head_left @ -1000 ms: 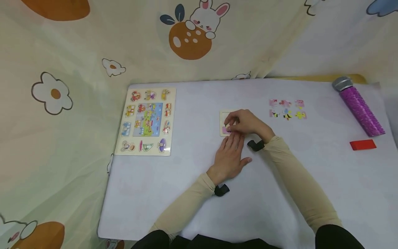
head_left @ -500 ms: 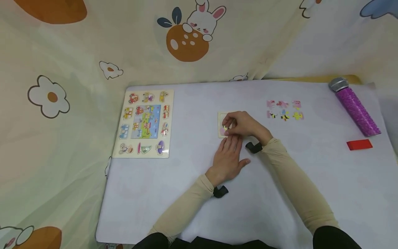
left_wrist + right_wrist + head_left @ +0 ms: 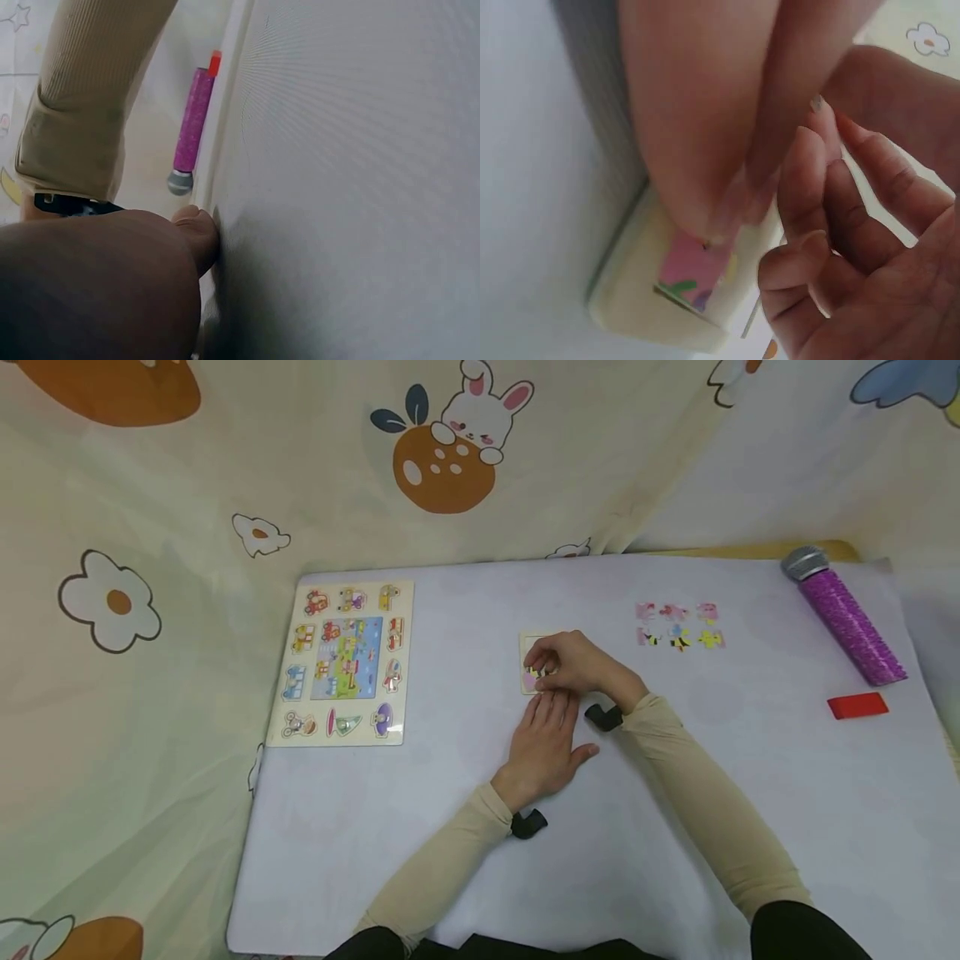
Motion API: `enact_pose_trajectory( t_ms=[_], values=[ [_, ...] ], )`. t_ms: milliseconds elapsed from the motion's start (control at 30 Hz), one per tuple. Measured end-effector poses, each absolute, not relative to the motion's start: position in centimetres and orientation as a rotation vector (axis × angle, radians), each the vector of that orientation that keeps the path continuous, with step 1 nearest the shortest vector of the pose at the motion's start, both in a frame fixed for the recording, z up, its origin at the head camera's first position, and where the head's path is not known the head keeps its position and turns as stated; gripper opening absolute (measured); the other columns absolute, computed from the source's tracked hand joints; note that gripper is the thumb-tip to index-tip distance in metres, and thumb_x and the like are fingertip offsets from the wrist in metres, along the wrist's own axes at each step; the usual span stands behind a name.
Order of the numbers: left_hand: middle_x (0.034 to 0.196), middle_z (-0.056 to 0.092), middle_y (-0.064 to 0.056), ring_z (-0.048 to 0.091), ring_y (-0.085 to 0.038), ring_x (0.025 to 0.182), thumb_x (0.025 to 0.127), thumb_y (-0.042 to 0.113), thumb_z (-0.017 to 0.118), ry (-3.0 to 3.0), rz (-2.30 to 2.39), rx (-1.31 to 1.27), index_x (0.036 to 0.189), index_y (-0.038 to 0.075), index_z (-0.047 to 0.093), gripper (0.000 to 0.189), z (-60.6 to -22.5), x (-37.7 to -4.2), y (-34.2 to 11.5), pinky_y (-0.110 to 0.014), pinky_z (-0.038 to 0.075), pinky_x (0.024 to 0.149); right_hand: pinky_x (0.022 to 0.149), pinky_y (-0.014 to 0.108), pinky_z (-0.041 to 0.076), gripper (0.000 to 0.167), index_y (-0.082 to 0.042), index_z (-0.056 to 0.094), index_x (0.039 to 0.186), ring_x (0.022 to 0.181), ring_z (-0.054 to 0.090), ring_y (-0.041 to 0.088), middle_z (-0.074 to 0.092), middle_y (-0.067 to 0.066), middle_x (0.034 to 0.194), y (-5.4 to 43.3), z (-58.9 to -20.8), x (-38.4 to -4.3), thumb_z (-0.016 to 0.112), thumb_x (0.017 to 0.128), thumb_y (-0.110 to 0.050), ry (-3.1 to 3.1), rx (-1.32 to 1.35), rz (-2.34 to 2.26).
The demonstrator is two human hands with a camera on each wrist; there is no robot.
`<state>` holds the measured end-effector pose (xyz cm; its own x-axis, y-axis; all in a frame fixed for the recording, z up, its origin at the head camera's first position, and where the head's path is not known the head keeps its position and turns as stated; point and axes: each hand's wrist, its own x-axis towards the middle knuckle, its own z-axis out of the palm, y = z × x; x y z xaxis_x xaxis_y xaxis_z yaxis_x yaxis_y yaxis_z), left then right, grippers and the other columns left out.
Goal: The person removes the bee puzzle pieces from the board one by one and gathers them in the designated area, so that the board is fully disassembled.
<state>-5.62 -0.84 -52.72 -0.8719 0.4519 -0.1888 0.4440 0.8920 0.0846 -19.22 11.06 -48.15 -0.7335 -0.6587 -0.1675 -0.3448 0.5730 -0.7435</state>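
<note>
Over a small cream puzzle board [image 3: 533, 638], my right hand [image 3: 581, 662] pinches a jigsaw piece [image 3: 532, 676] with curled thumb and index finger. Yellow and black markings show by those fingertips, but the piece is partly covered. In the right wrist view, fingertips touch a pink picture piece [image 3: 693, 265] inside the board's recess. My left hand [image 3: 545, 745] lies flat, fingers straight and reaching the board's near edge under the right hand. The left wrist view shows mostly the back of that hand and its thumb [image 3: 199, 232].
Several loose puzzle pieces [image 3: 679, 638] lie in two rows right of the hands. A purple glittery microphone [image 3: 851, 627] and a red block [image 3: 858, 706] are farther right. A large vehicle-picture puzzle board [image 3: 393, 693] sits at the table's left.
The right fingertips have shifted slightly on the board, and more of the yellow-black marking shows beside them. The left hand stays flat. The head view has drifted a little.
</note>
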Motion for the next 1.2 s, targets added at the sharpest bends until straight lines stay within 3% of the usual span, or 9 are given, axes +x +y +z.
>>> enact_pose_trajectory(
  t_ms=[300, 400, 600, 800, 933, 1200],
  values=[
    [0.177, 0.018, -0.01, 0.014, -0.03, 0.165, 0.109, 0.067, 0.035, 2.854, 0.101, 0.679, 0.17, 0.008, 0.019, 0.086, -52.7, -5.5, -0.8, -0.044, 0.012, 0.134, 0.088, 0.042, 0.058, 0.02, -0.005, 0.074, 0.106, 0.093, 0.071, 0.023, 0.076, 0.009, 0.1, 11.0, -49.1, -18.7, 0.079, 0.089, 0.005, 2.431, -0.861, -1.058],
    [0.178, 0.015, -0.011, 0.009, -0.03, 0.166, 0.109, 0.067, 0.034, 2.842, 0.107, 0.677, 0.17, 0.007, 0.017, 0.087, -52.8, -5.4, -0.8, -0.044, 0.011, 0.134, 0.088, 0.041, 0.057, 0.018, -0.006, 0.074, 0.104, 0.093, 0.071, 0.023, 0.076, 0.008, 0.097, 11.1, -49.2, -18.5, 0.073, 0.092, 0.007, 2.446, -0.865, -1.088],
    [0.18, 0.003, -0.012, -0.003, -0.028, 0.167, 0.109, 0.066, 0.032, 2.814, 0.105, 0.67, 0.171, 0.006, 0.009, 0.089, -52.6, -5.6, -0.7, -0.044, 0.007, 0.135, 0.08, 0.034, 0.056, 0.011, -0.006, 0.073, 0.104, 0.087, 0.071, 0.022, 0.074, 0.008, 0.096, 12.4, -48.9, -18.5, 0.077, 0.096, -0.001, 2.436, -0.821, -1.196],
    [0.18, -0.004, -0.012, -0.005, -0.028, 0.167, 0.109, 0.066, 0.034, 2.823, 0.118, 0.677, 0.171, 0.006, 0.002, 0.091, -52.7, -5.7, -0.8, -0.043, 0.007, 0.135, 0.063, 0.025, 0.055, 0.011, -0.003, 0.07, 0.11, 0.088, 0.075, 0.032, 0.07, 0.017, 0.107, 14.6, -48.3, -18.8, 0.067, 0.101, 0.002, 2.397, -0.663, -1.35],
    [0.18, -0.005, -0.012, -0.004, -0.028, 0.167, 0.109, 0.066, 0.035, 2.838, 0.125, 0.679, 0.171, 0.006, -0.001, 0.093, -52.8, -5.8, -0.8, -0.043, 0.007, 0.135, 0.062, 0.026, 0.056, 0.013, -0.001, 0.069, 0.117, 0.09, 0.074, 0.034, 0.071, 0.021, 0.111, 16.4, -48.1, -19.0, 0.066, 0.104, -0.003, 2.438, -0.596, -1.384],
    [0.18, -0.004, -0.013, -0.002, -0.029, 0.167, 0.109, 0.066, 0.035, 2.846, 0.13, 0.685, 0.17, 0.005, -0.002, 0.094, -52.7, -5.8, -0.8, -0.042, 0.007, 0.135, 0.056, 0.025, 0.052, 0.024, -0.005, 0.071, 0.124, 0.072, 0.068, 0.031, 0.076, 0.02, 0.107, 19.9, -48.3, -18.6, 0.072, 0.102, -0.014, 2.566, -0.348, -1.393]
  ],
)
